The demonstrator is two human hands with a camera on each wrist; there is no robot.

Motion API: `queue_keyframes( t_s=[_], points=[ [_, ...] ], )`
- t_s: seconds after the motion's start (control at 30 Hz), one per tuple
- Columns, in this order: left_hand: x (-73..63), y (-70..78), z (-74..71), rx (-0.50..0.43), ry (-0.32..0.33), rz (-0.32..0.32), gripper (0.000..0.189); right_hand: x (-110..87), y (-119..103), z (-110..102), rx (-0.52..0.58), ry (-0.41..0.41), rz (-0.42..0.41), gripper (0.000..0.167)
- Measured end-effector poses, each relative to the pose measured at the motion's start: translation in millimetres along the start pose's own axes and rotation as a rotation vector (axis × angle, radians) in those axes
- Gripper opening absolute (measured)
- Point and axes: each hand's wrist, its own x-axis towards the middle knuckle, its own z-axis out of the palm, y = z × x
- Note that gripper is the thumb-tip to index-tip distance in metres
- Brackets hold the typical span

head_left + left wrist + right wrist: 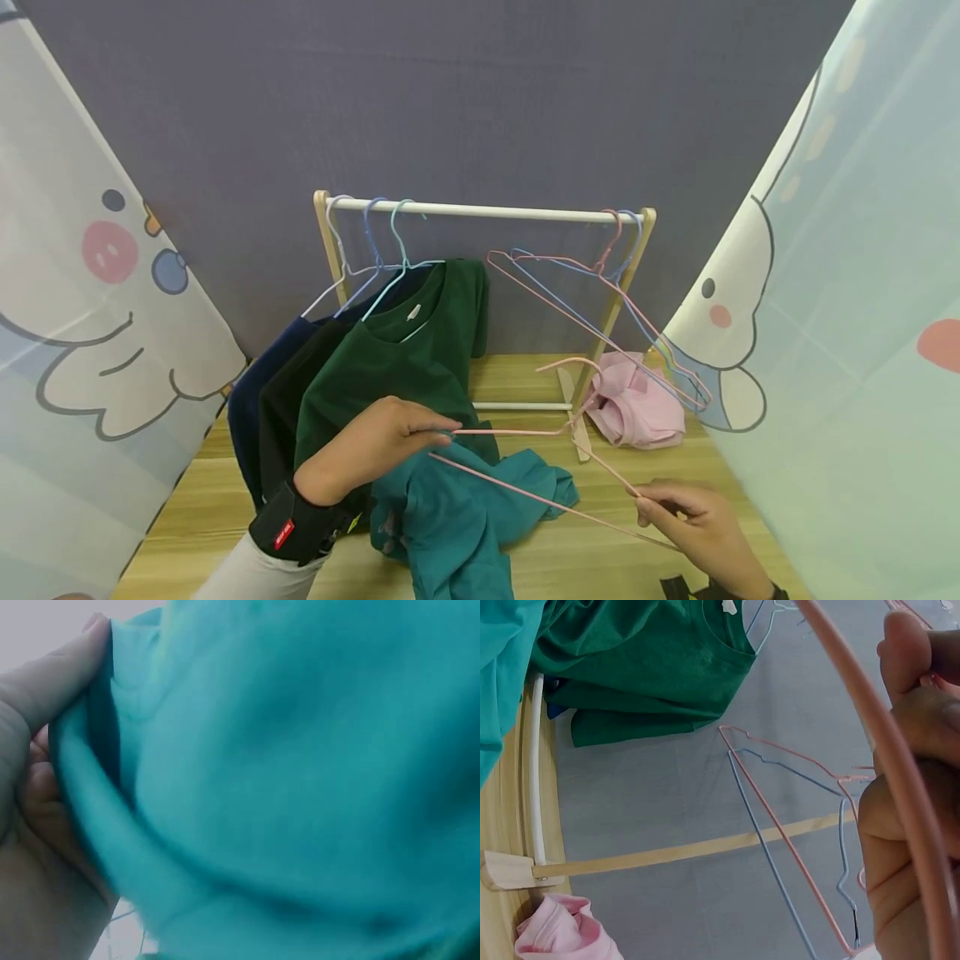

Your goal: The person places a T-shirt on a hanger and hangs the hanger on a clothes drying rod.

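A pink wire hanger (510, 478) spans the space between the two hands, its hook toward the rack. My right hand (693, 525) pinches its right arm; in the right wrist view the pink wire (889, 742) passes close in front of the curled fingers (892, 847). My left hand (393, 437) is at the hanger's left end, where thumb and fingertips meet. In the left wrist view, that thumb (64, 675) presses on the edge of a teal shirt (285, 772), other fingers behind the cloth. The shirt drapes below the hand onto the table, and the hanger's left corner is hidden there.
Behind stands a clothes rack (487, 212) with a white rail. Dark green (397, 358), black and navy shirts hang at its left; a pink hanger (611, 242) and a blue hanger (636, 250) hang bare at its right. A crumpled pink cloth (637, 404) lies by the rack's right foot.
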Motion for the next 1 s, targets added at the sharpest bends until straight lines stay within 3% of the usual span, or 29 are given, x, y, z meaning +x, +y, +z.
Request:
queue_keyframes(
  t_s=[0.4,0.6,0.7,1.0],
  points=[
    [19.9,14.4,32.6,-0.038,0.112,0.107,0.026,20.5,2.3,27.4,0.022,-0.111,-0.013,0.049],
    [32.0,27.6,39.9,-0.037,0.089,0.122,0.026,28.1,6.8,43.1,0.035,-0.131,-0.018,0.045],
    [36.7,31.9,40.3,-0.041,0.084,0.099,0.028,30.5,10.1,48.6,0.052,-0.133,-0.012,0.043],
    [41.2,31.8,40.6,-0.116,0.049,-0.080,0.023,36.3,16.6,54.0,-0.035,-0.078,-0.039,0.041]
  ],
)
